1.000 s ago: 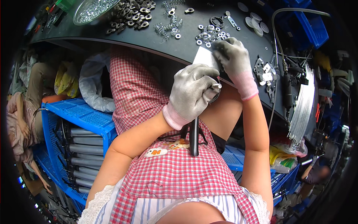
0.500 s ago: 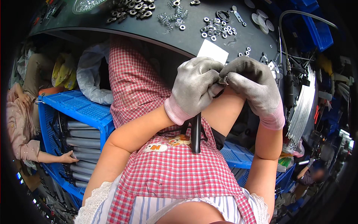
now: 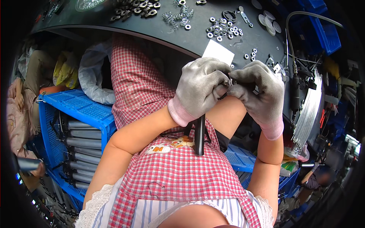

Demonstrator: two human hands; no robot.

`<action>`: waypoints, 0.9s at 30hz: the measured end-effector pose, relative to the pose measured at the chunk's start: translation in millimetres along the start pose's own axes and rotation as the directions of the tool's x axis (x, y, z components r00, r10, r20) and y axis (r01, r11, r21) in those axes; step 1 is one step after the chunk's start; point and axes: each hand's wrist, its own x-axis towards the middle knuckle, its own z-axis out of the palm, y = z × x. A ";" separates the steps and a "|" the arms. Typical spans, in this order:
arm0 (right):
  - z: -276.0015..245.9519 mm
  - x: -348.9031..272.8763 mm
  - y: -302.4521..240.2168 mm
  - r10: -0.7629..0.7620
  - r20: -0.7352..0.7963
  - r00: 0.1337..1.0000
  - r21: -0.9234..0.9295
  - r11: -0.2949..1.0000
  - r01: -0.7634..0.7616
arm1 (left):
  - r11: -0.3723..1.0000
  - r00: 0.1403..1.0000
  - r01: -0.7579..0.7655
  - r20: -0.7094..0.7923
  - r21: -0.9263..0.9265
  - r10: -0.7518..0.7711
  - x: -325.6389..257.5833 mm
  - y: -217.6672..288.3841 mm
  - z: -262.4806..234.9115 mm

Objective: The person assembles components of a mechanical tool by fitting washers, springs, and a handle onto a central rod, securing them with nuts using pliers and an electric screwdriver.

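Note:
My left hand (image 3: pixel 199 87), in a grey glove with a pink cuff, is closed round the upper end of a black tube (image 3: pixel 199 136). The tube's lower part sticks out below the hand, over the checked apron. At its top end a small metal part (image 3: pixel 229 81) shows between the two hands. My right hand (image 3: pixel 262 91), gloved alike, has thumb and forefinger at this metal part, in a loose pinch. The gloves hide most of the part, so its exact kind cannot be made out.
On the dark table (image 3: pixel 95 19) lie metal nuts (image 3: pixel 222 28), springs (image 3: pixel 178 17), dark metal fittings (image 3: pixel 138 7), translucent discs (image 3: pixel 268 22) and a white card (image 3: pixel 218 53). A blue crate (image 3: pixel 78 106) of grey tubes stands left. Thin metal rods (image 3: pixel 308 110) lie right. Co-workers sit at both sides.
My right hand has shifted slightly down, its thumb and forefinger farther apart. My left hand stays on the tube. At the left, a co-worker's hand has left the crate, now with a grey tube.

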 end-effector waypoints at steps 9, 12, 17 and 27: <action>10.1 -15.4 -3.8 0.117 -0.286 0.951 0.200 0.978 -0.061 | 0.998 0.999 -0.043 -0.001 0.039 0.043 1.8 -1.7 2.0; 6.2 -27.8 19.8 -0.013 -0.098 0.995 0.237 0.971 0.036 | 0.996 0.998 -0.064 0.005 0.065 0.064 -2.9 -3.3 -2.2; 7.7 4.2 53.3 0.246 -0.473 0.846 0.310 0.945 -0.102 | 0.993 0.999 0.028 0.023 0.111 -0.031 -10.7 12.5 -14.0; -41.4 142.4 182.7 0.116 -0.654 0.748 -0.229 0.911 -0.342 | 0.946 0.905 0.256 -0.295 -0.197 -0.306 -1.4 6.4 -32.6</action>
